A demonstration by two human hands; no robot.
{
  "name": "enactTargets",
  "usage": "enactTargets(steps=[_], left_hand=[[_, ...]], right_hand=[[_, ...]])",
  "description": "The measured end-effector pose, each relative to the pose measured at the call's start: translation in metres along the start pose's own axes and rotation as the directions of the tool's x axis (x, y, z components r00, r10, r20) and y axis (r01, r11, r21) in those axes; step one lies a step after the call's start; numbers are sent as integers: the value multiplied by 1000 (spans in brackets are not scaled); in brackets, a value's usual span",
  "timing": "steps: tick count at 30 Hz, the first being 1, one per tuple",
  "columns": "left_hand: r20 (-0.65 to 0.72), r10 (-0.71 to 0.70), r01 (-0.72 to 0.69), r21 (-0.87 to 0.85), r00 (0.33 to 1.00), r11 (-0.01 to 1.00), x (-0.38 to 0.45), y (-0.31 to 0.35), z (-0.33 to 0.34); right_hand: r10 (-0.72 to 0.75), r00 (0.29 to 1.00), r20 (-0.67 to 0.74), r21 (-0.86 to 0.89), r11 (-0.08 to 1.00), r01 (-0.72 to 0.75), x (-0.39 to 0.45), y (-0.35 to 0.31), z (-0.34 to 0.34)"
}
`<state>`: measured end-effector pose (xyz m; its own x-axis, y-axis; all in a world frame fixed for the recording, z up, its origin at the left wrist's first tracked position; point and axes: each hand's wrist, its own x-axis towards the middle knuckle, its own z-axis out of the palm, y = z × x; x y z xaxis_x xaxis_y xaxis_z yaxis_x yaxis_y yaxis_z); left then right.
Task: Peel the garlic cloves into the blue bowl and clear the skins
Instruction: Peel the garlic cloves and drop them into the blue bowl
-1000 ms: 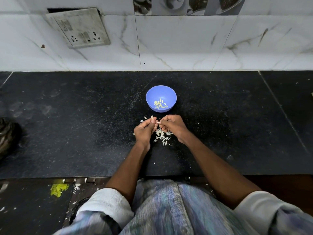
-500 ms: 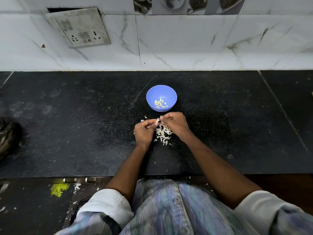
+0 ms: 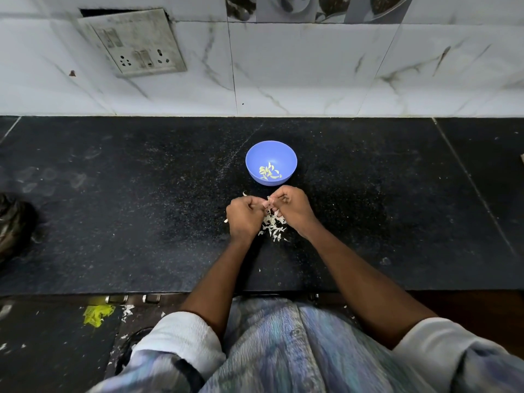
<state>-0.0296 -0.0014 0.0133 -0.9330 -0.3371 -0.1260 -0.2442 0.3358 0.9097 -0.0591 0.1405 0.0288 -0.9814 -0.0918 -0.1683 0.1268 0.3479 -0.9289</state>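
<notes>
Head view, the only one. Both hands meeting just in front of the small round blue plastic bowl (image 3: 271, 162) on the black speckled stone counter (image 3: 113, 208). Left hand (image 3: 244, 218) with fingers curled under, thumb and forefinger tips pressed toward the right hand (image 3: 292, 208), whose fingers curl likewise; between the fingertips (image 3: 268, 205) a small pale piece, taken for a garlic clove (image 3: 268, 198) being stripped, though too small to make out whether skin or flesh. So: both hands pinching the same clove, neither released.

Compared with a second ago, little shifted. Hands drawn slightly closer together, the left thumb now laid across toward the right fingertips rather than raised. Bowl unmoved. Inside it, a small cluster of yellowish peeled cloves (image 3: 268, 172), seemingly no larger than before. Heap of white papery skins (image 3: 273, 228) lying on the counter directly beneath and just behind the hands, about as it was, with a few stray flakes (image 3: 244, 193) nearer the bowl.

Meaning for the task, as a judgement: peeling in mid-course, one clove in hand and not yet dropped into the bowl; clearing of skins not begun, the heap lying loose on the counter. More white scraps on the dark floor (image 3: 51, 350) below the counter edge, beside a yellow crumpled scrap (image 3: 97, 314). Grey switch-and-socket plate (image 3: 133, 42) on the white marble-patterned wall tiles (image 3: 312, 69), well apart from the work.
</notes>
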Motion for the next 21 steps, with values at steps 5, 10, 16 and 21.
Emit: enactTargets(steps=[5, 10, 16, 21], left_hand=[[32, -214, 214, -291, 976, 932, 1, 1, 5], [57, 444, -439, 302, 894, 846, -1, -16, -9], [32, 431, -424, 257, 902, 868, 0, -9, -10], [20, 256, -257, 93, 966, 962, 2, -10, -6]], right_hand=[[25, 1000, -12, -61, 998, -26, 1, -2, 4], [614, 666, 423, 394, 537, -746, 7, -22, -1], [523, 808, 271, 426, 688, -588, 7, -21, -1], [379, 901, 211, 375, 820, -433, 7, -12, -1]])
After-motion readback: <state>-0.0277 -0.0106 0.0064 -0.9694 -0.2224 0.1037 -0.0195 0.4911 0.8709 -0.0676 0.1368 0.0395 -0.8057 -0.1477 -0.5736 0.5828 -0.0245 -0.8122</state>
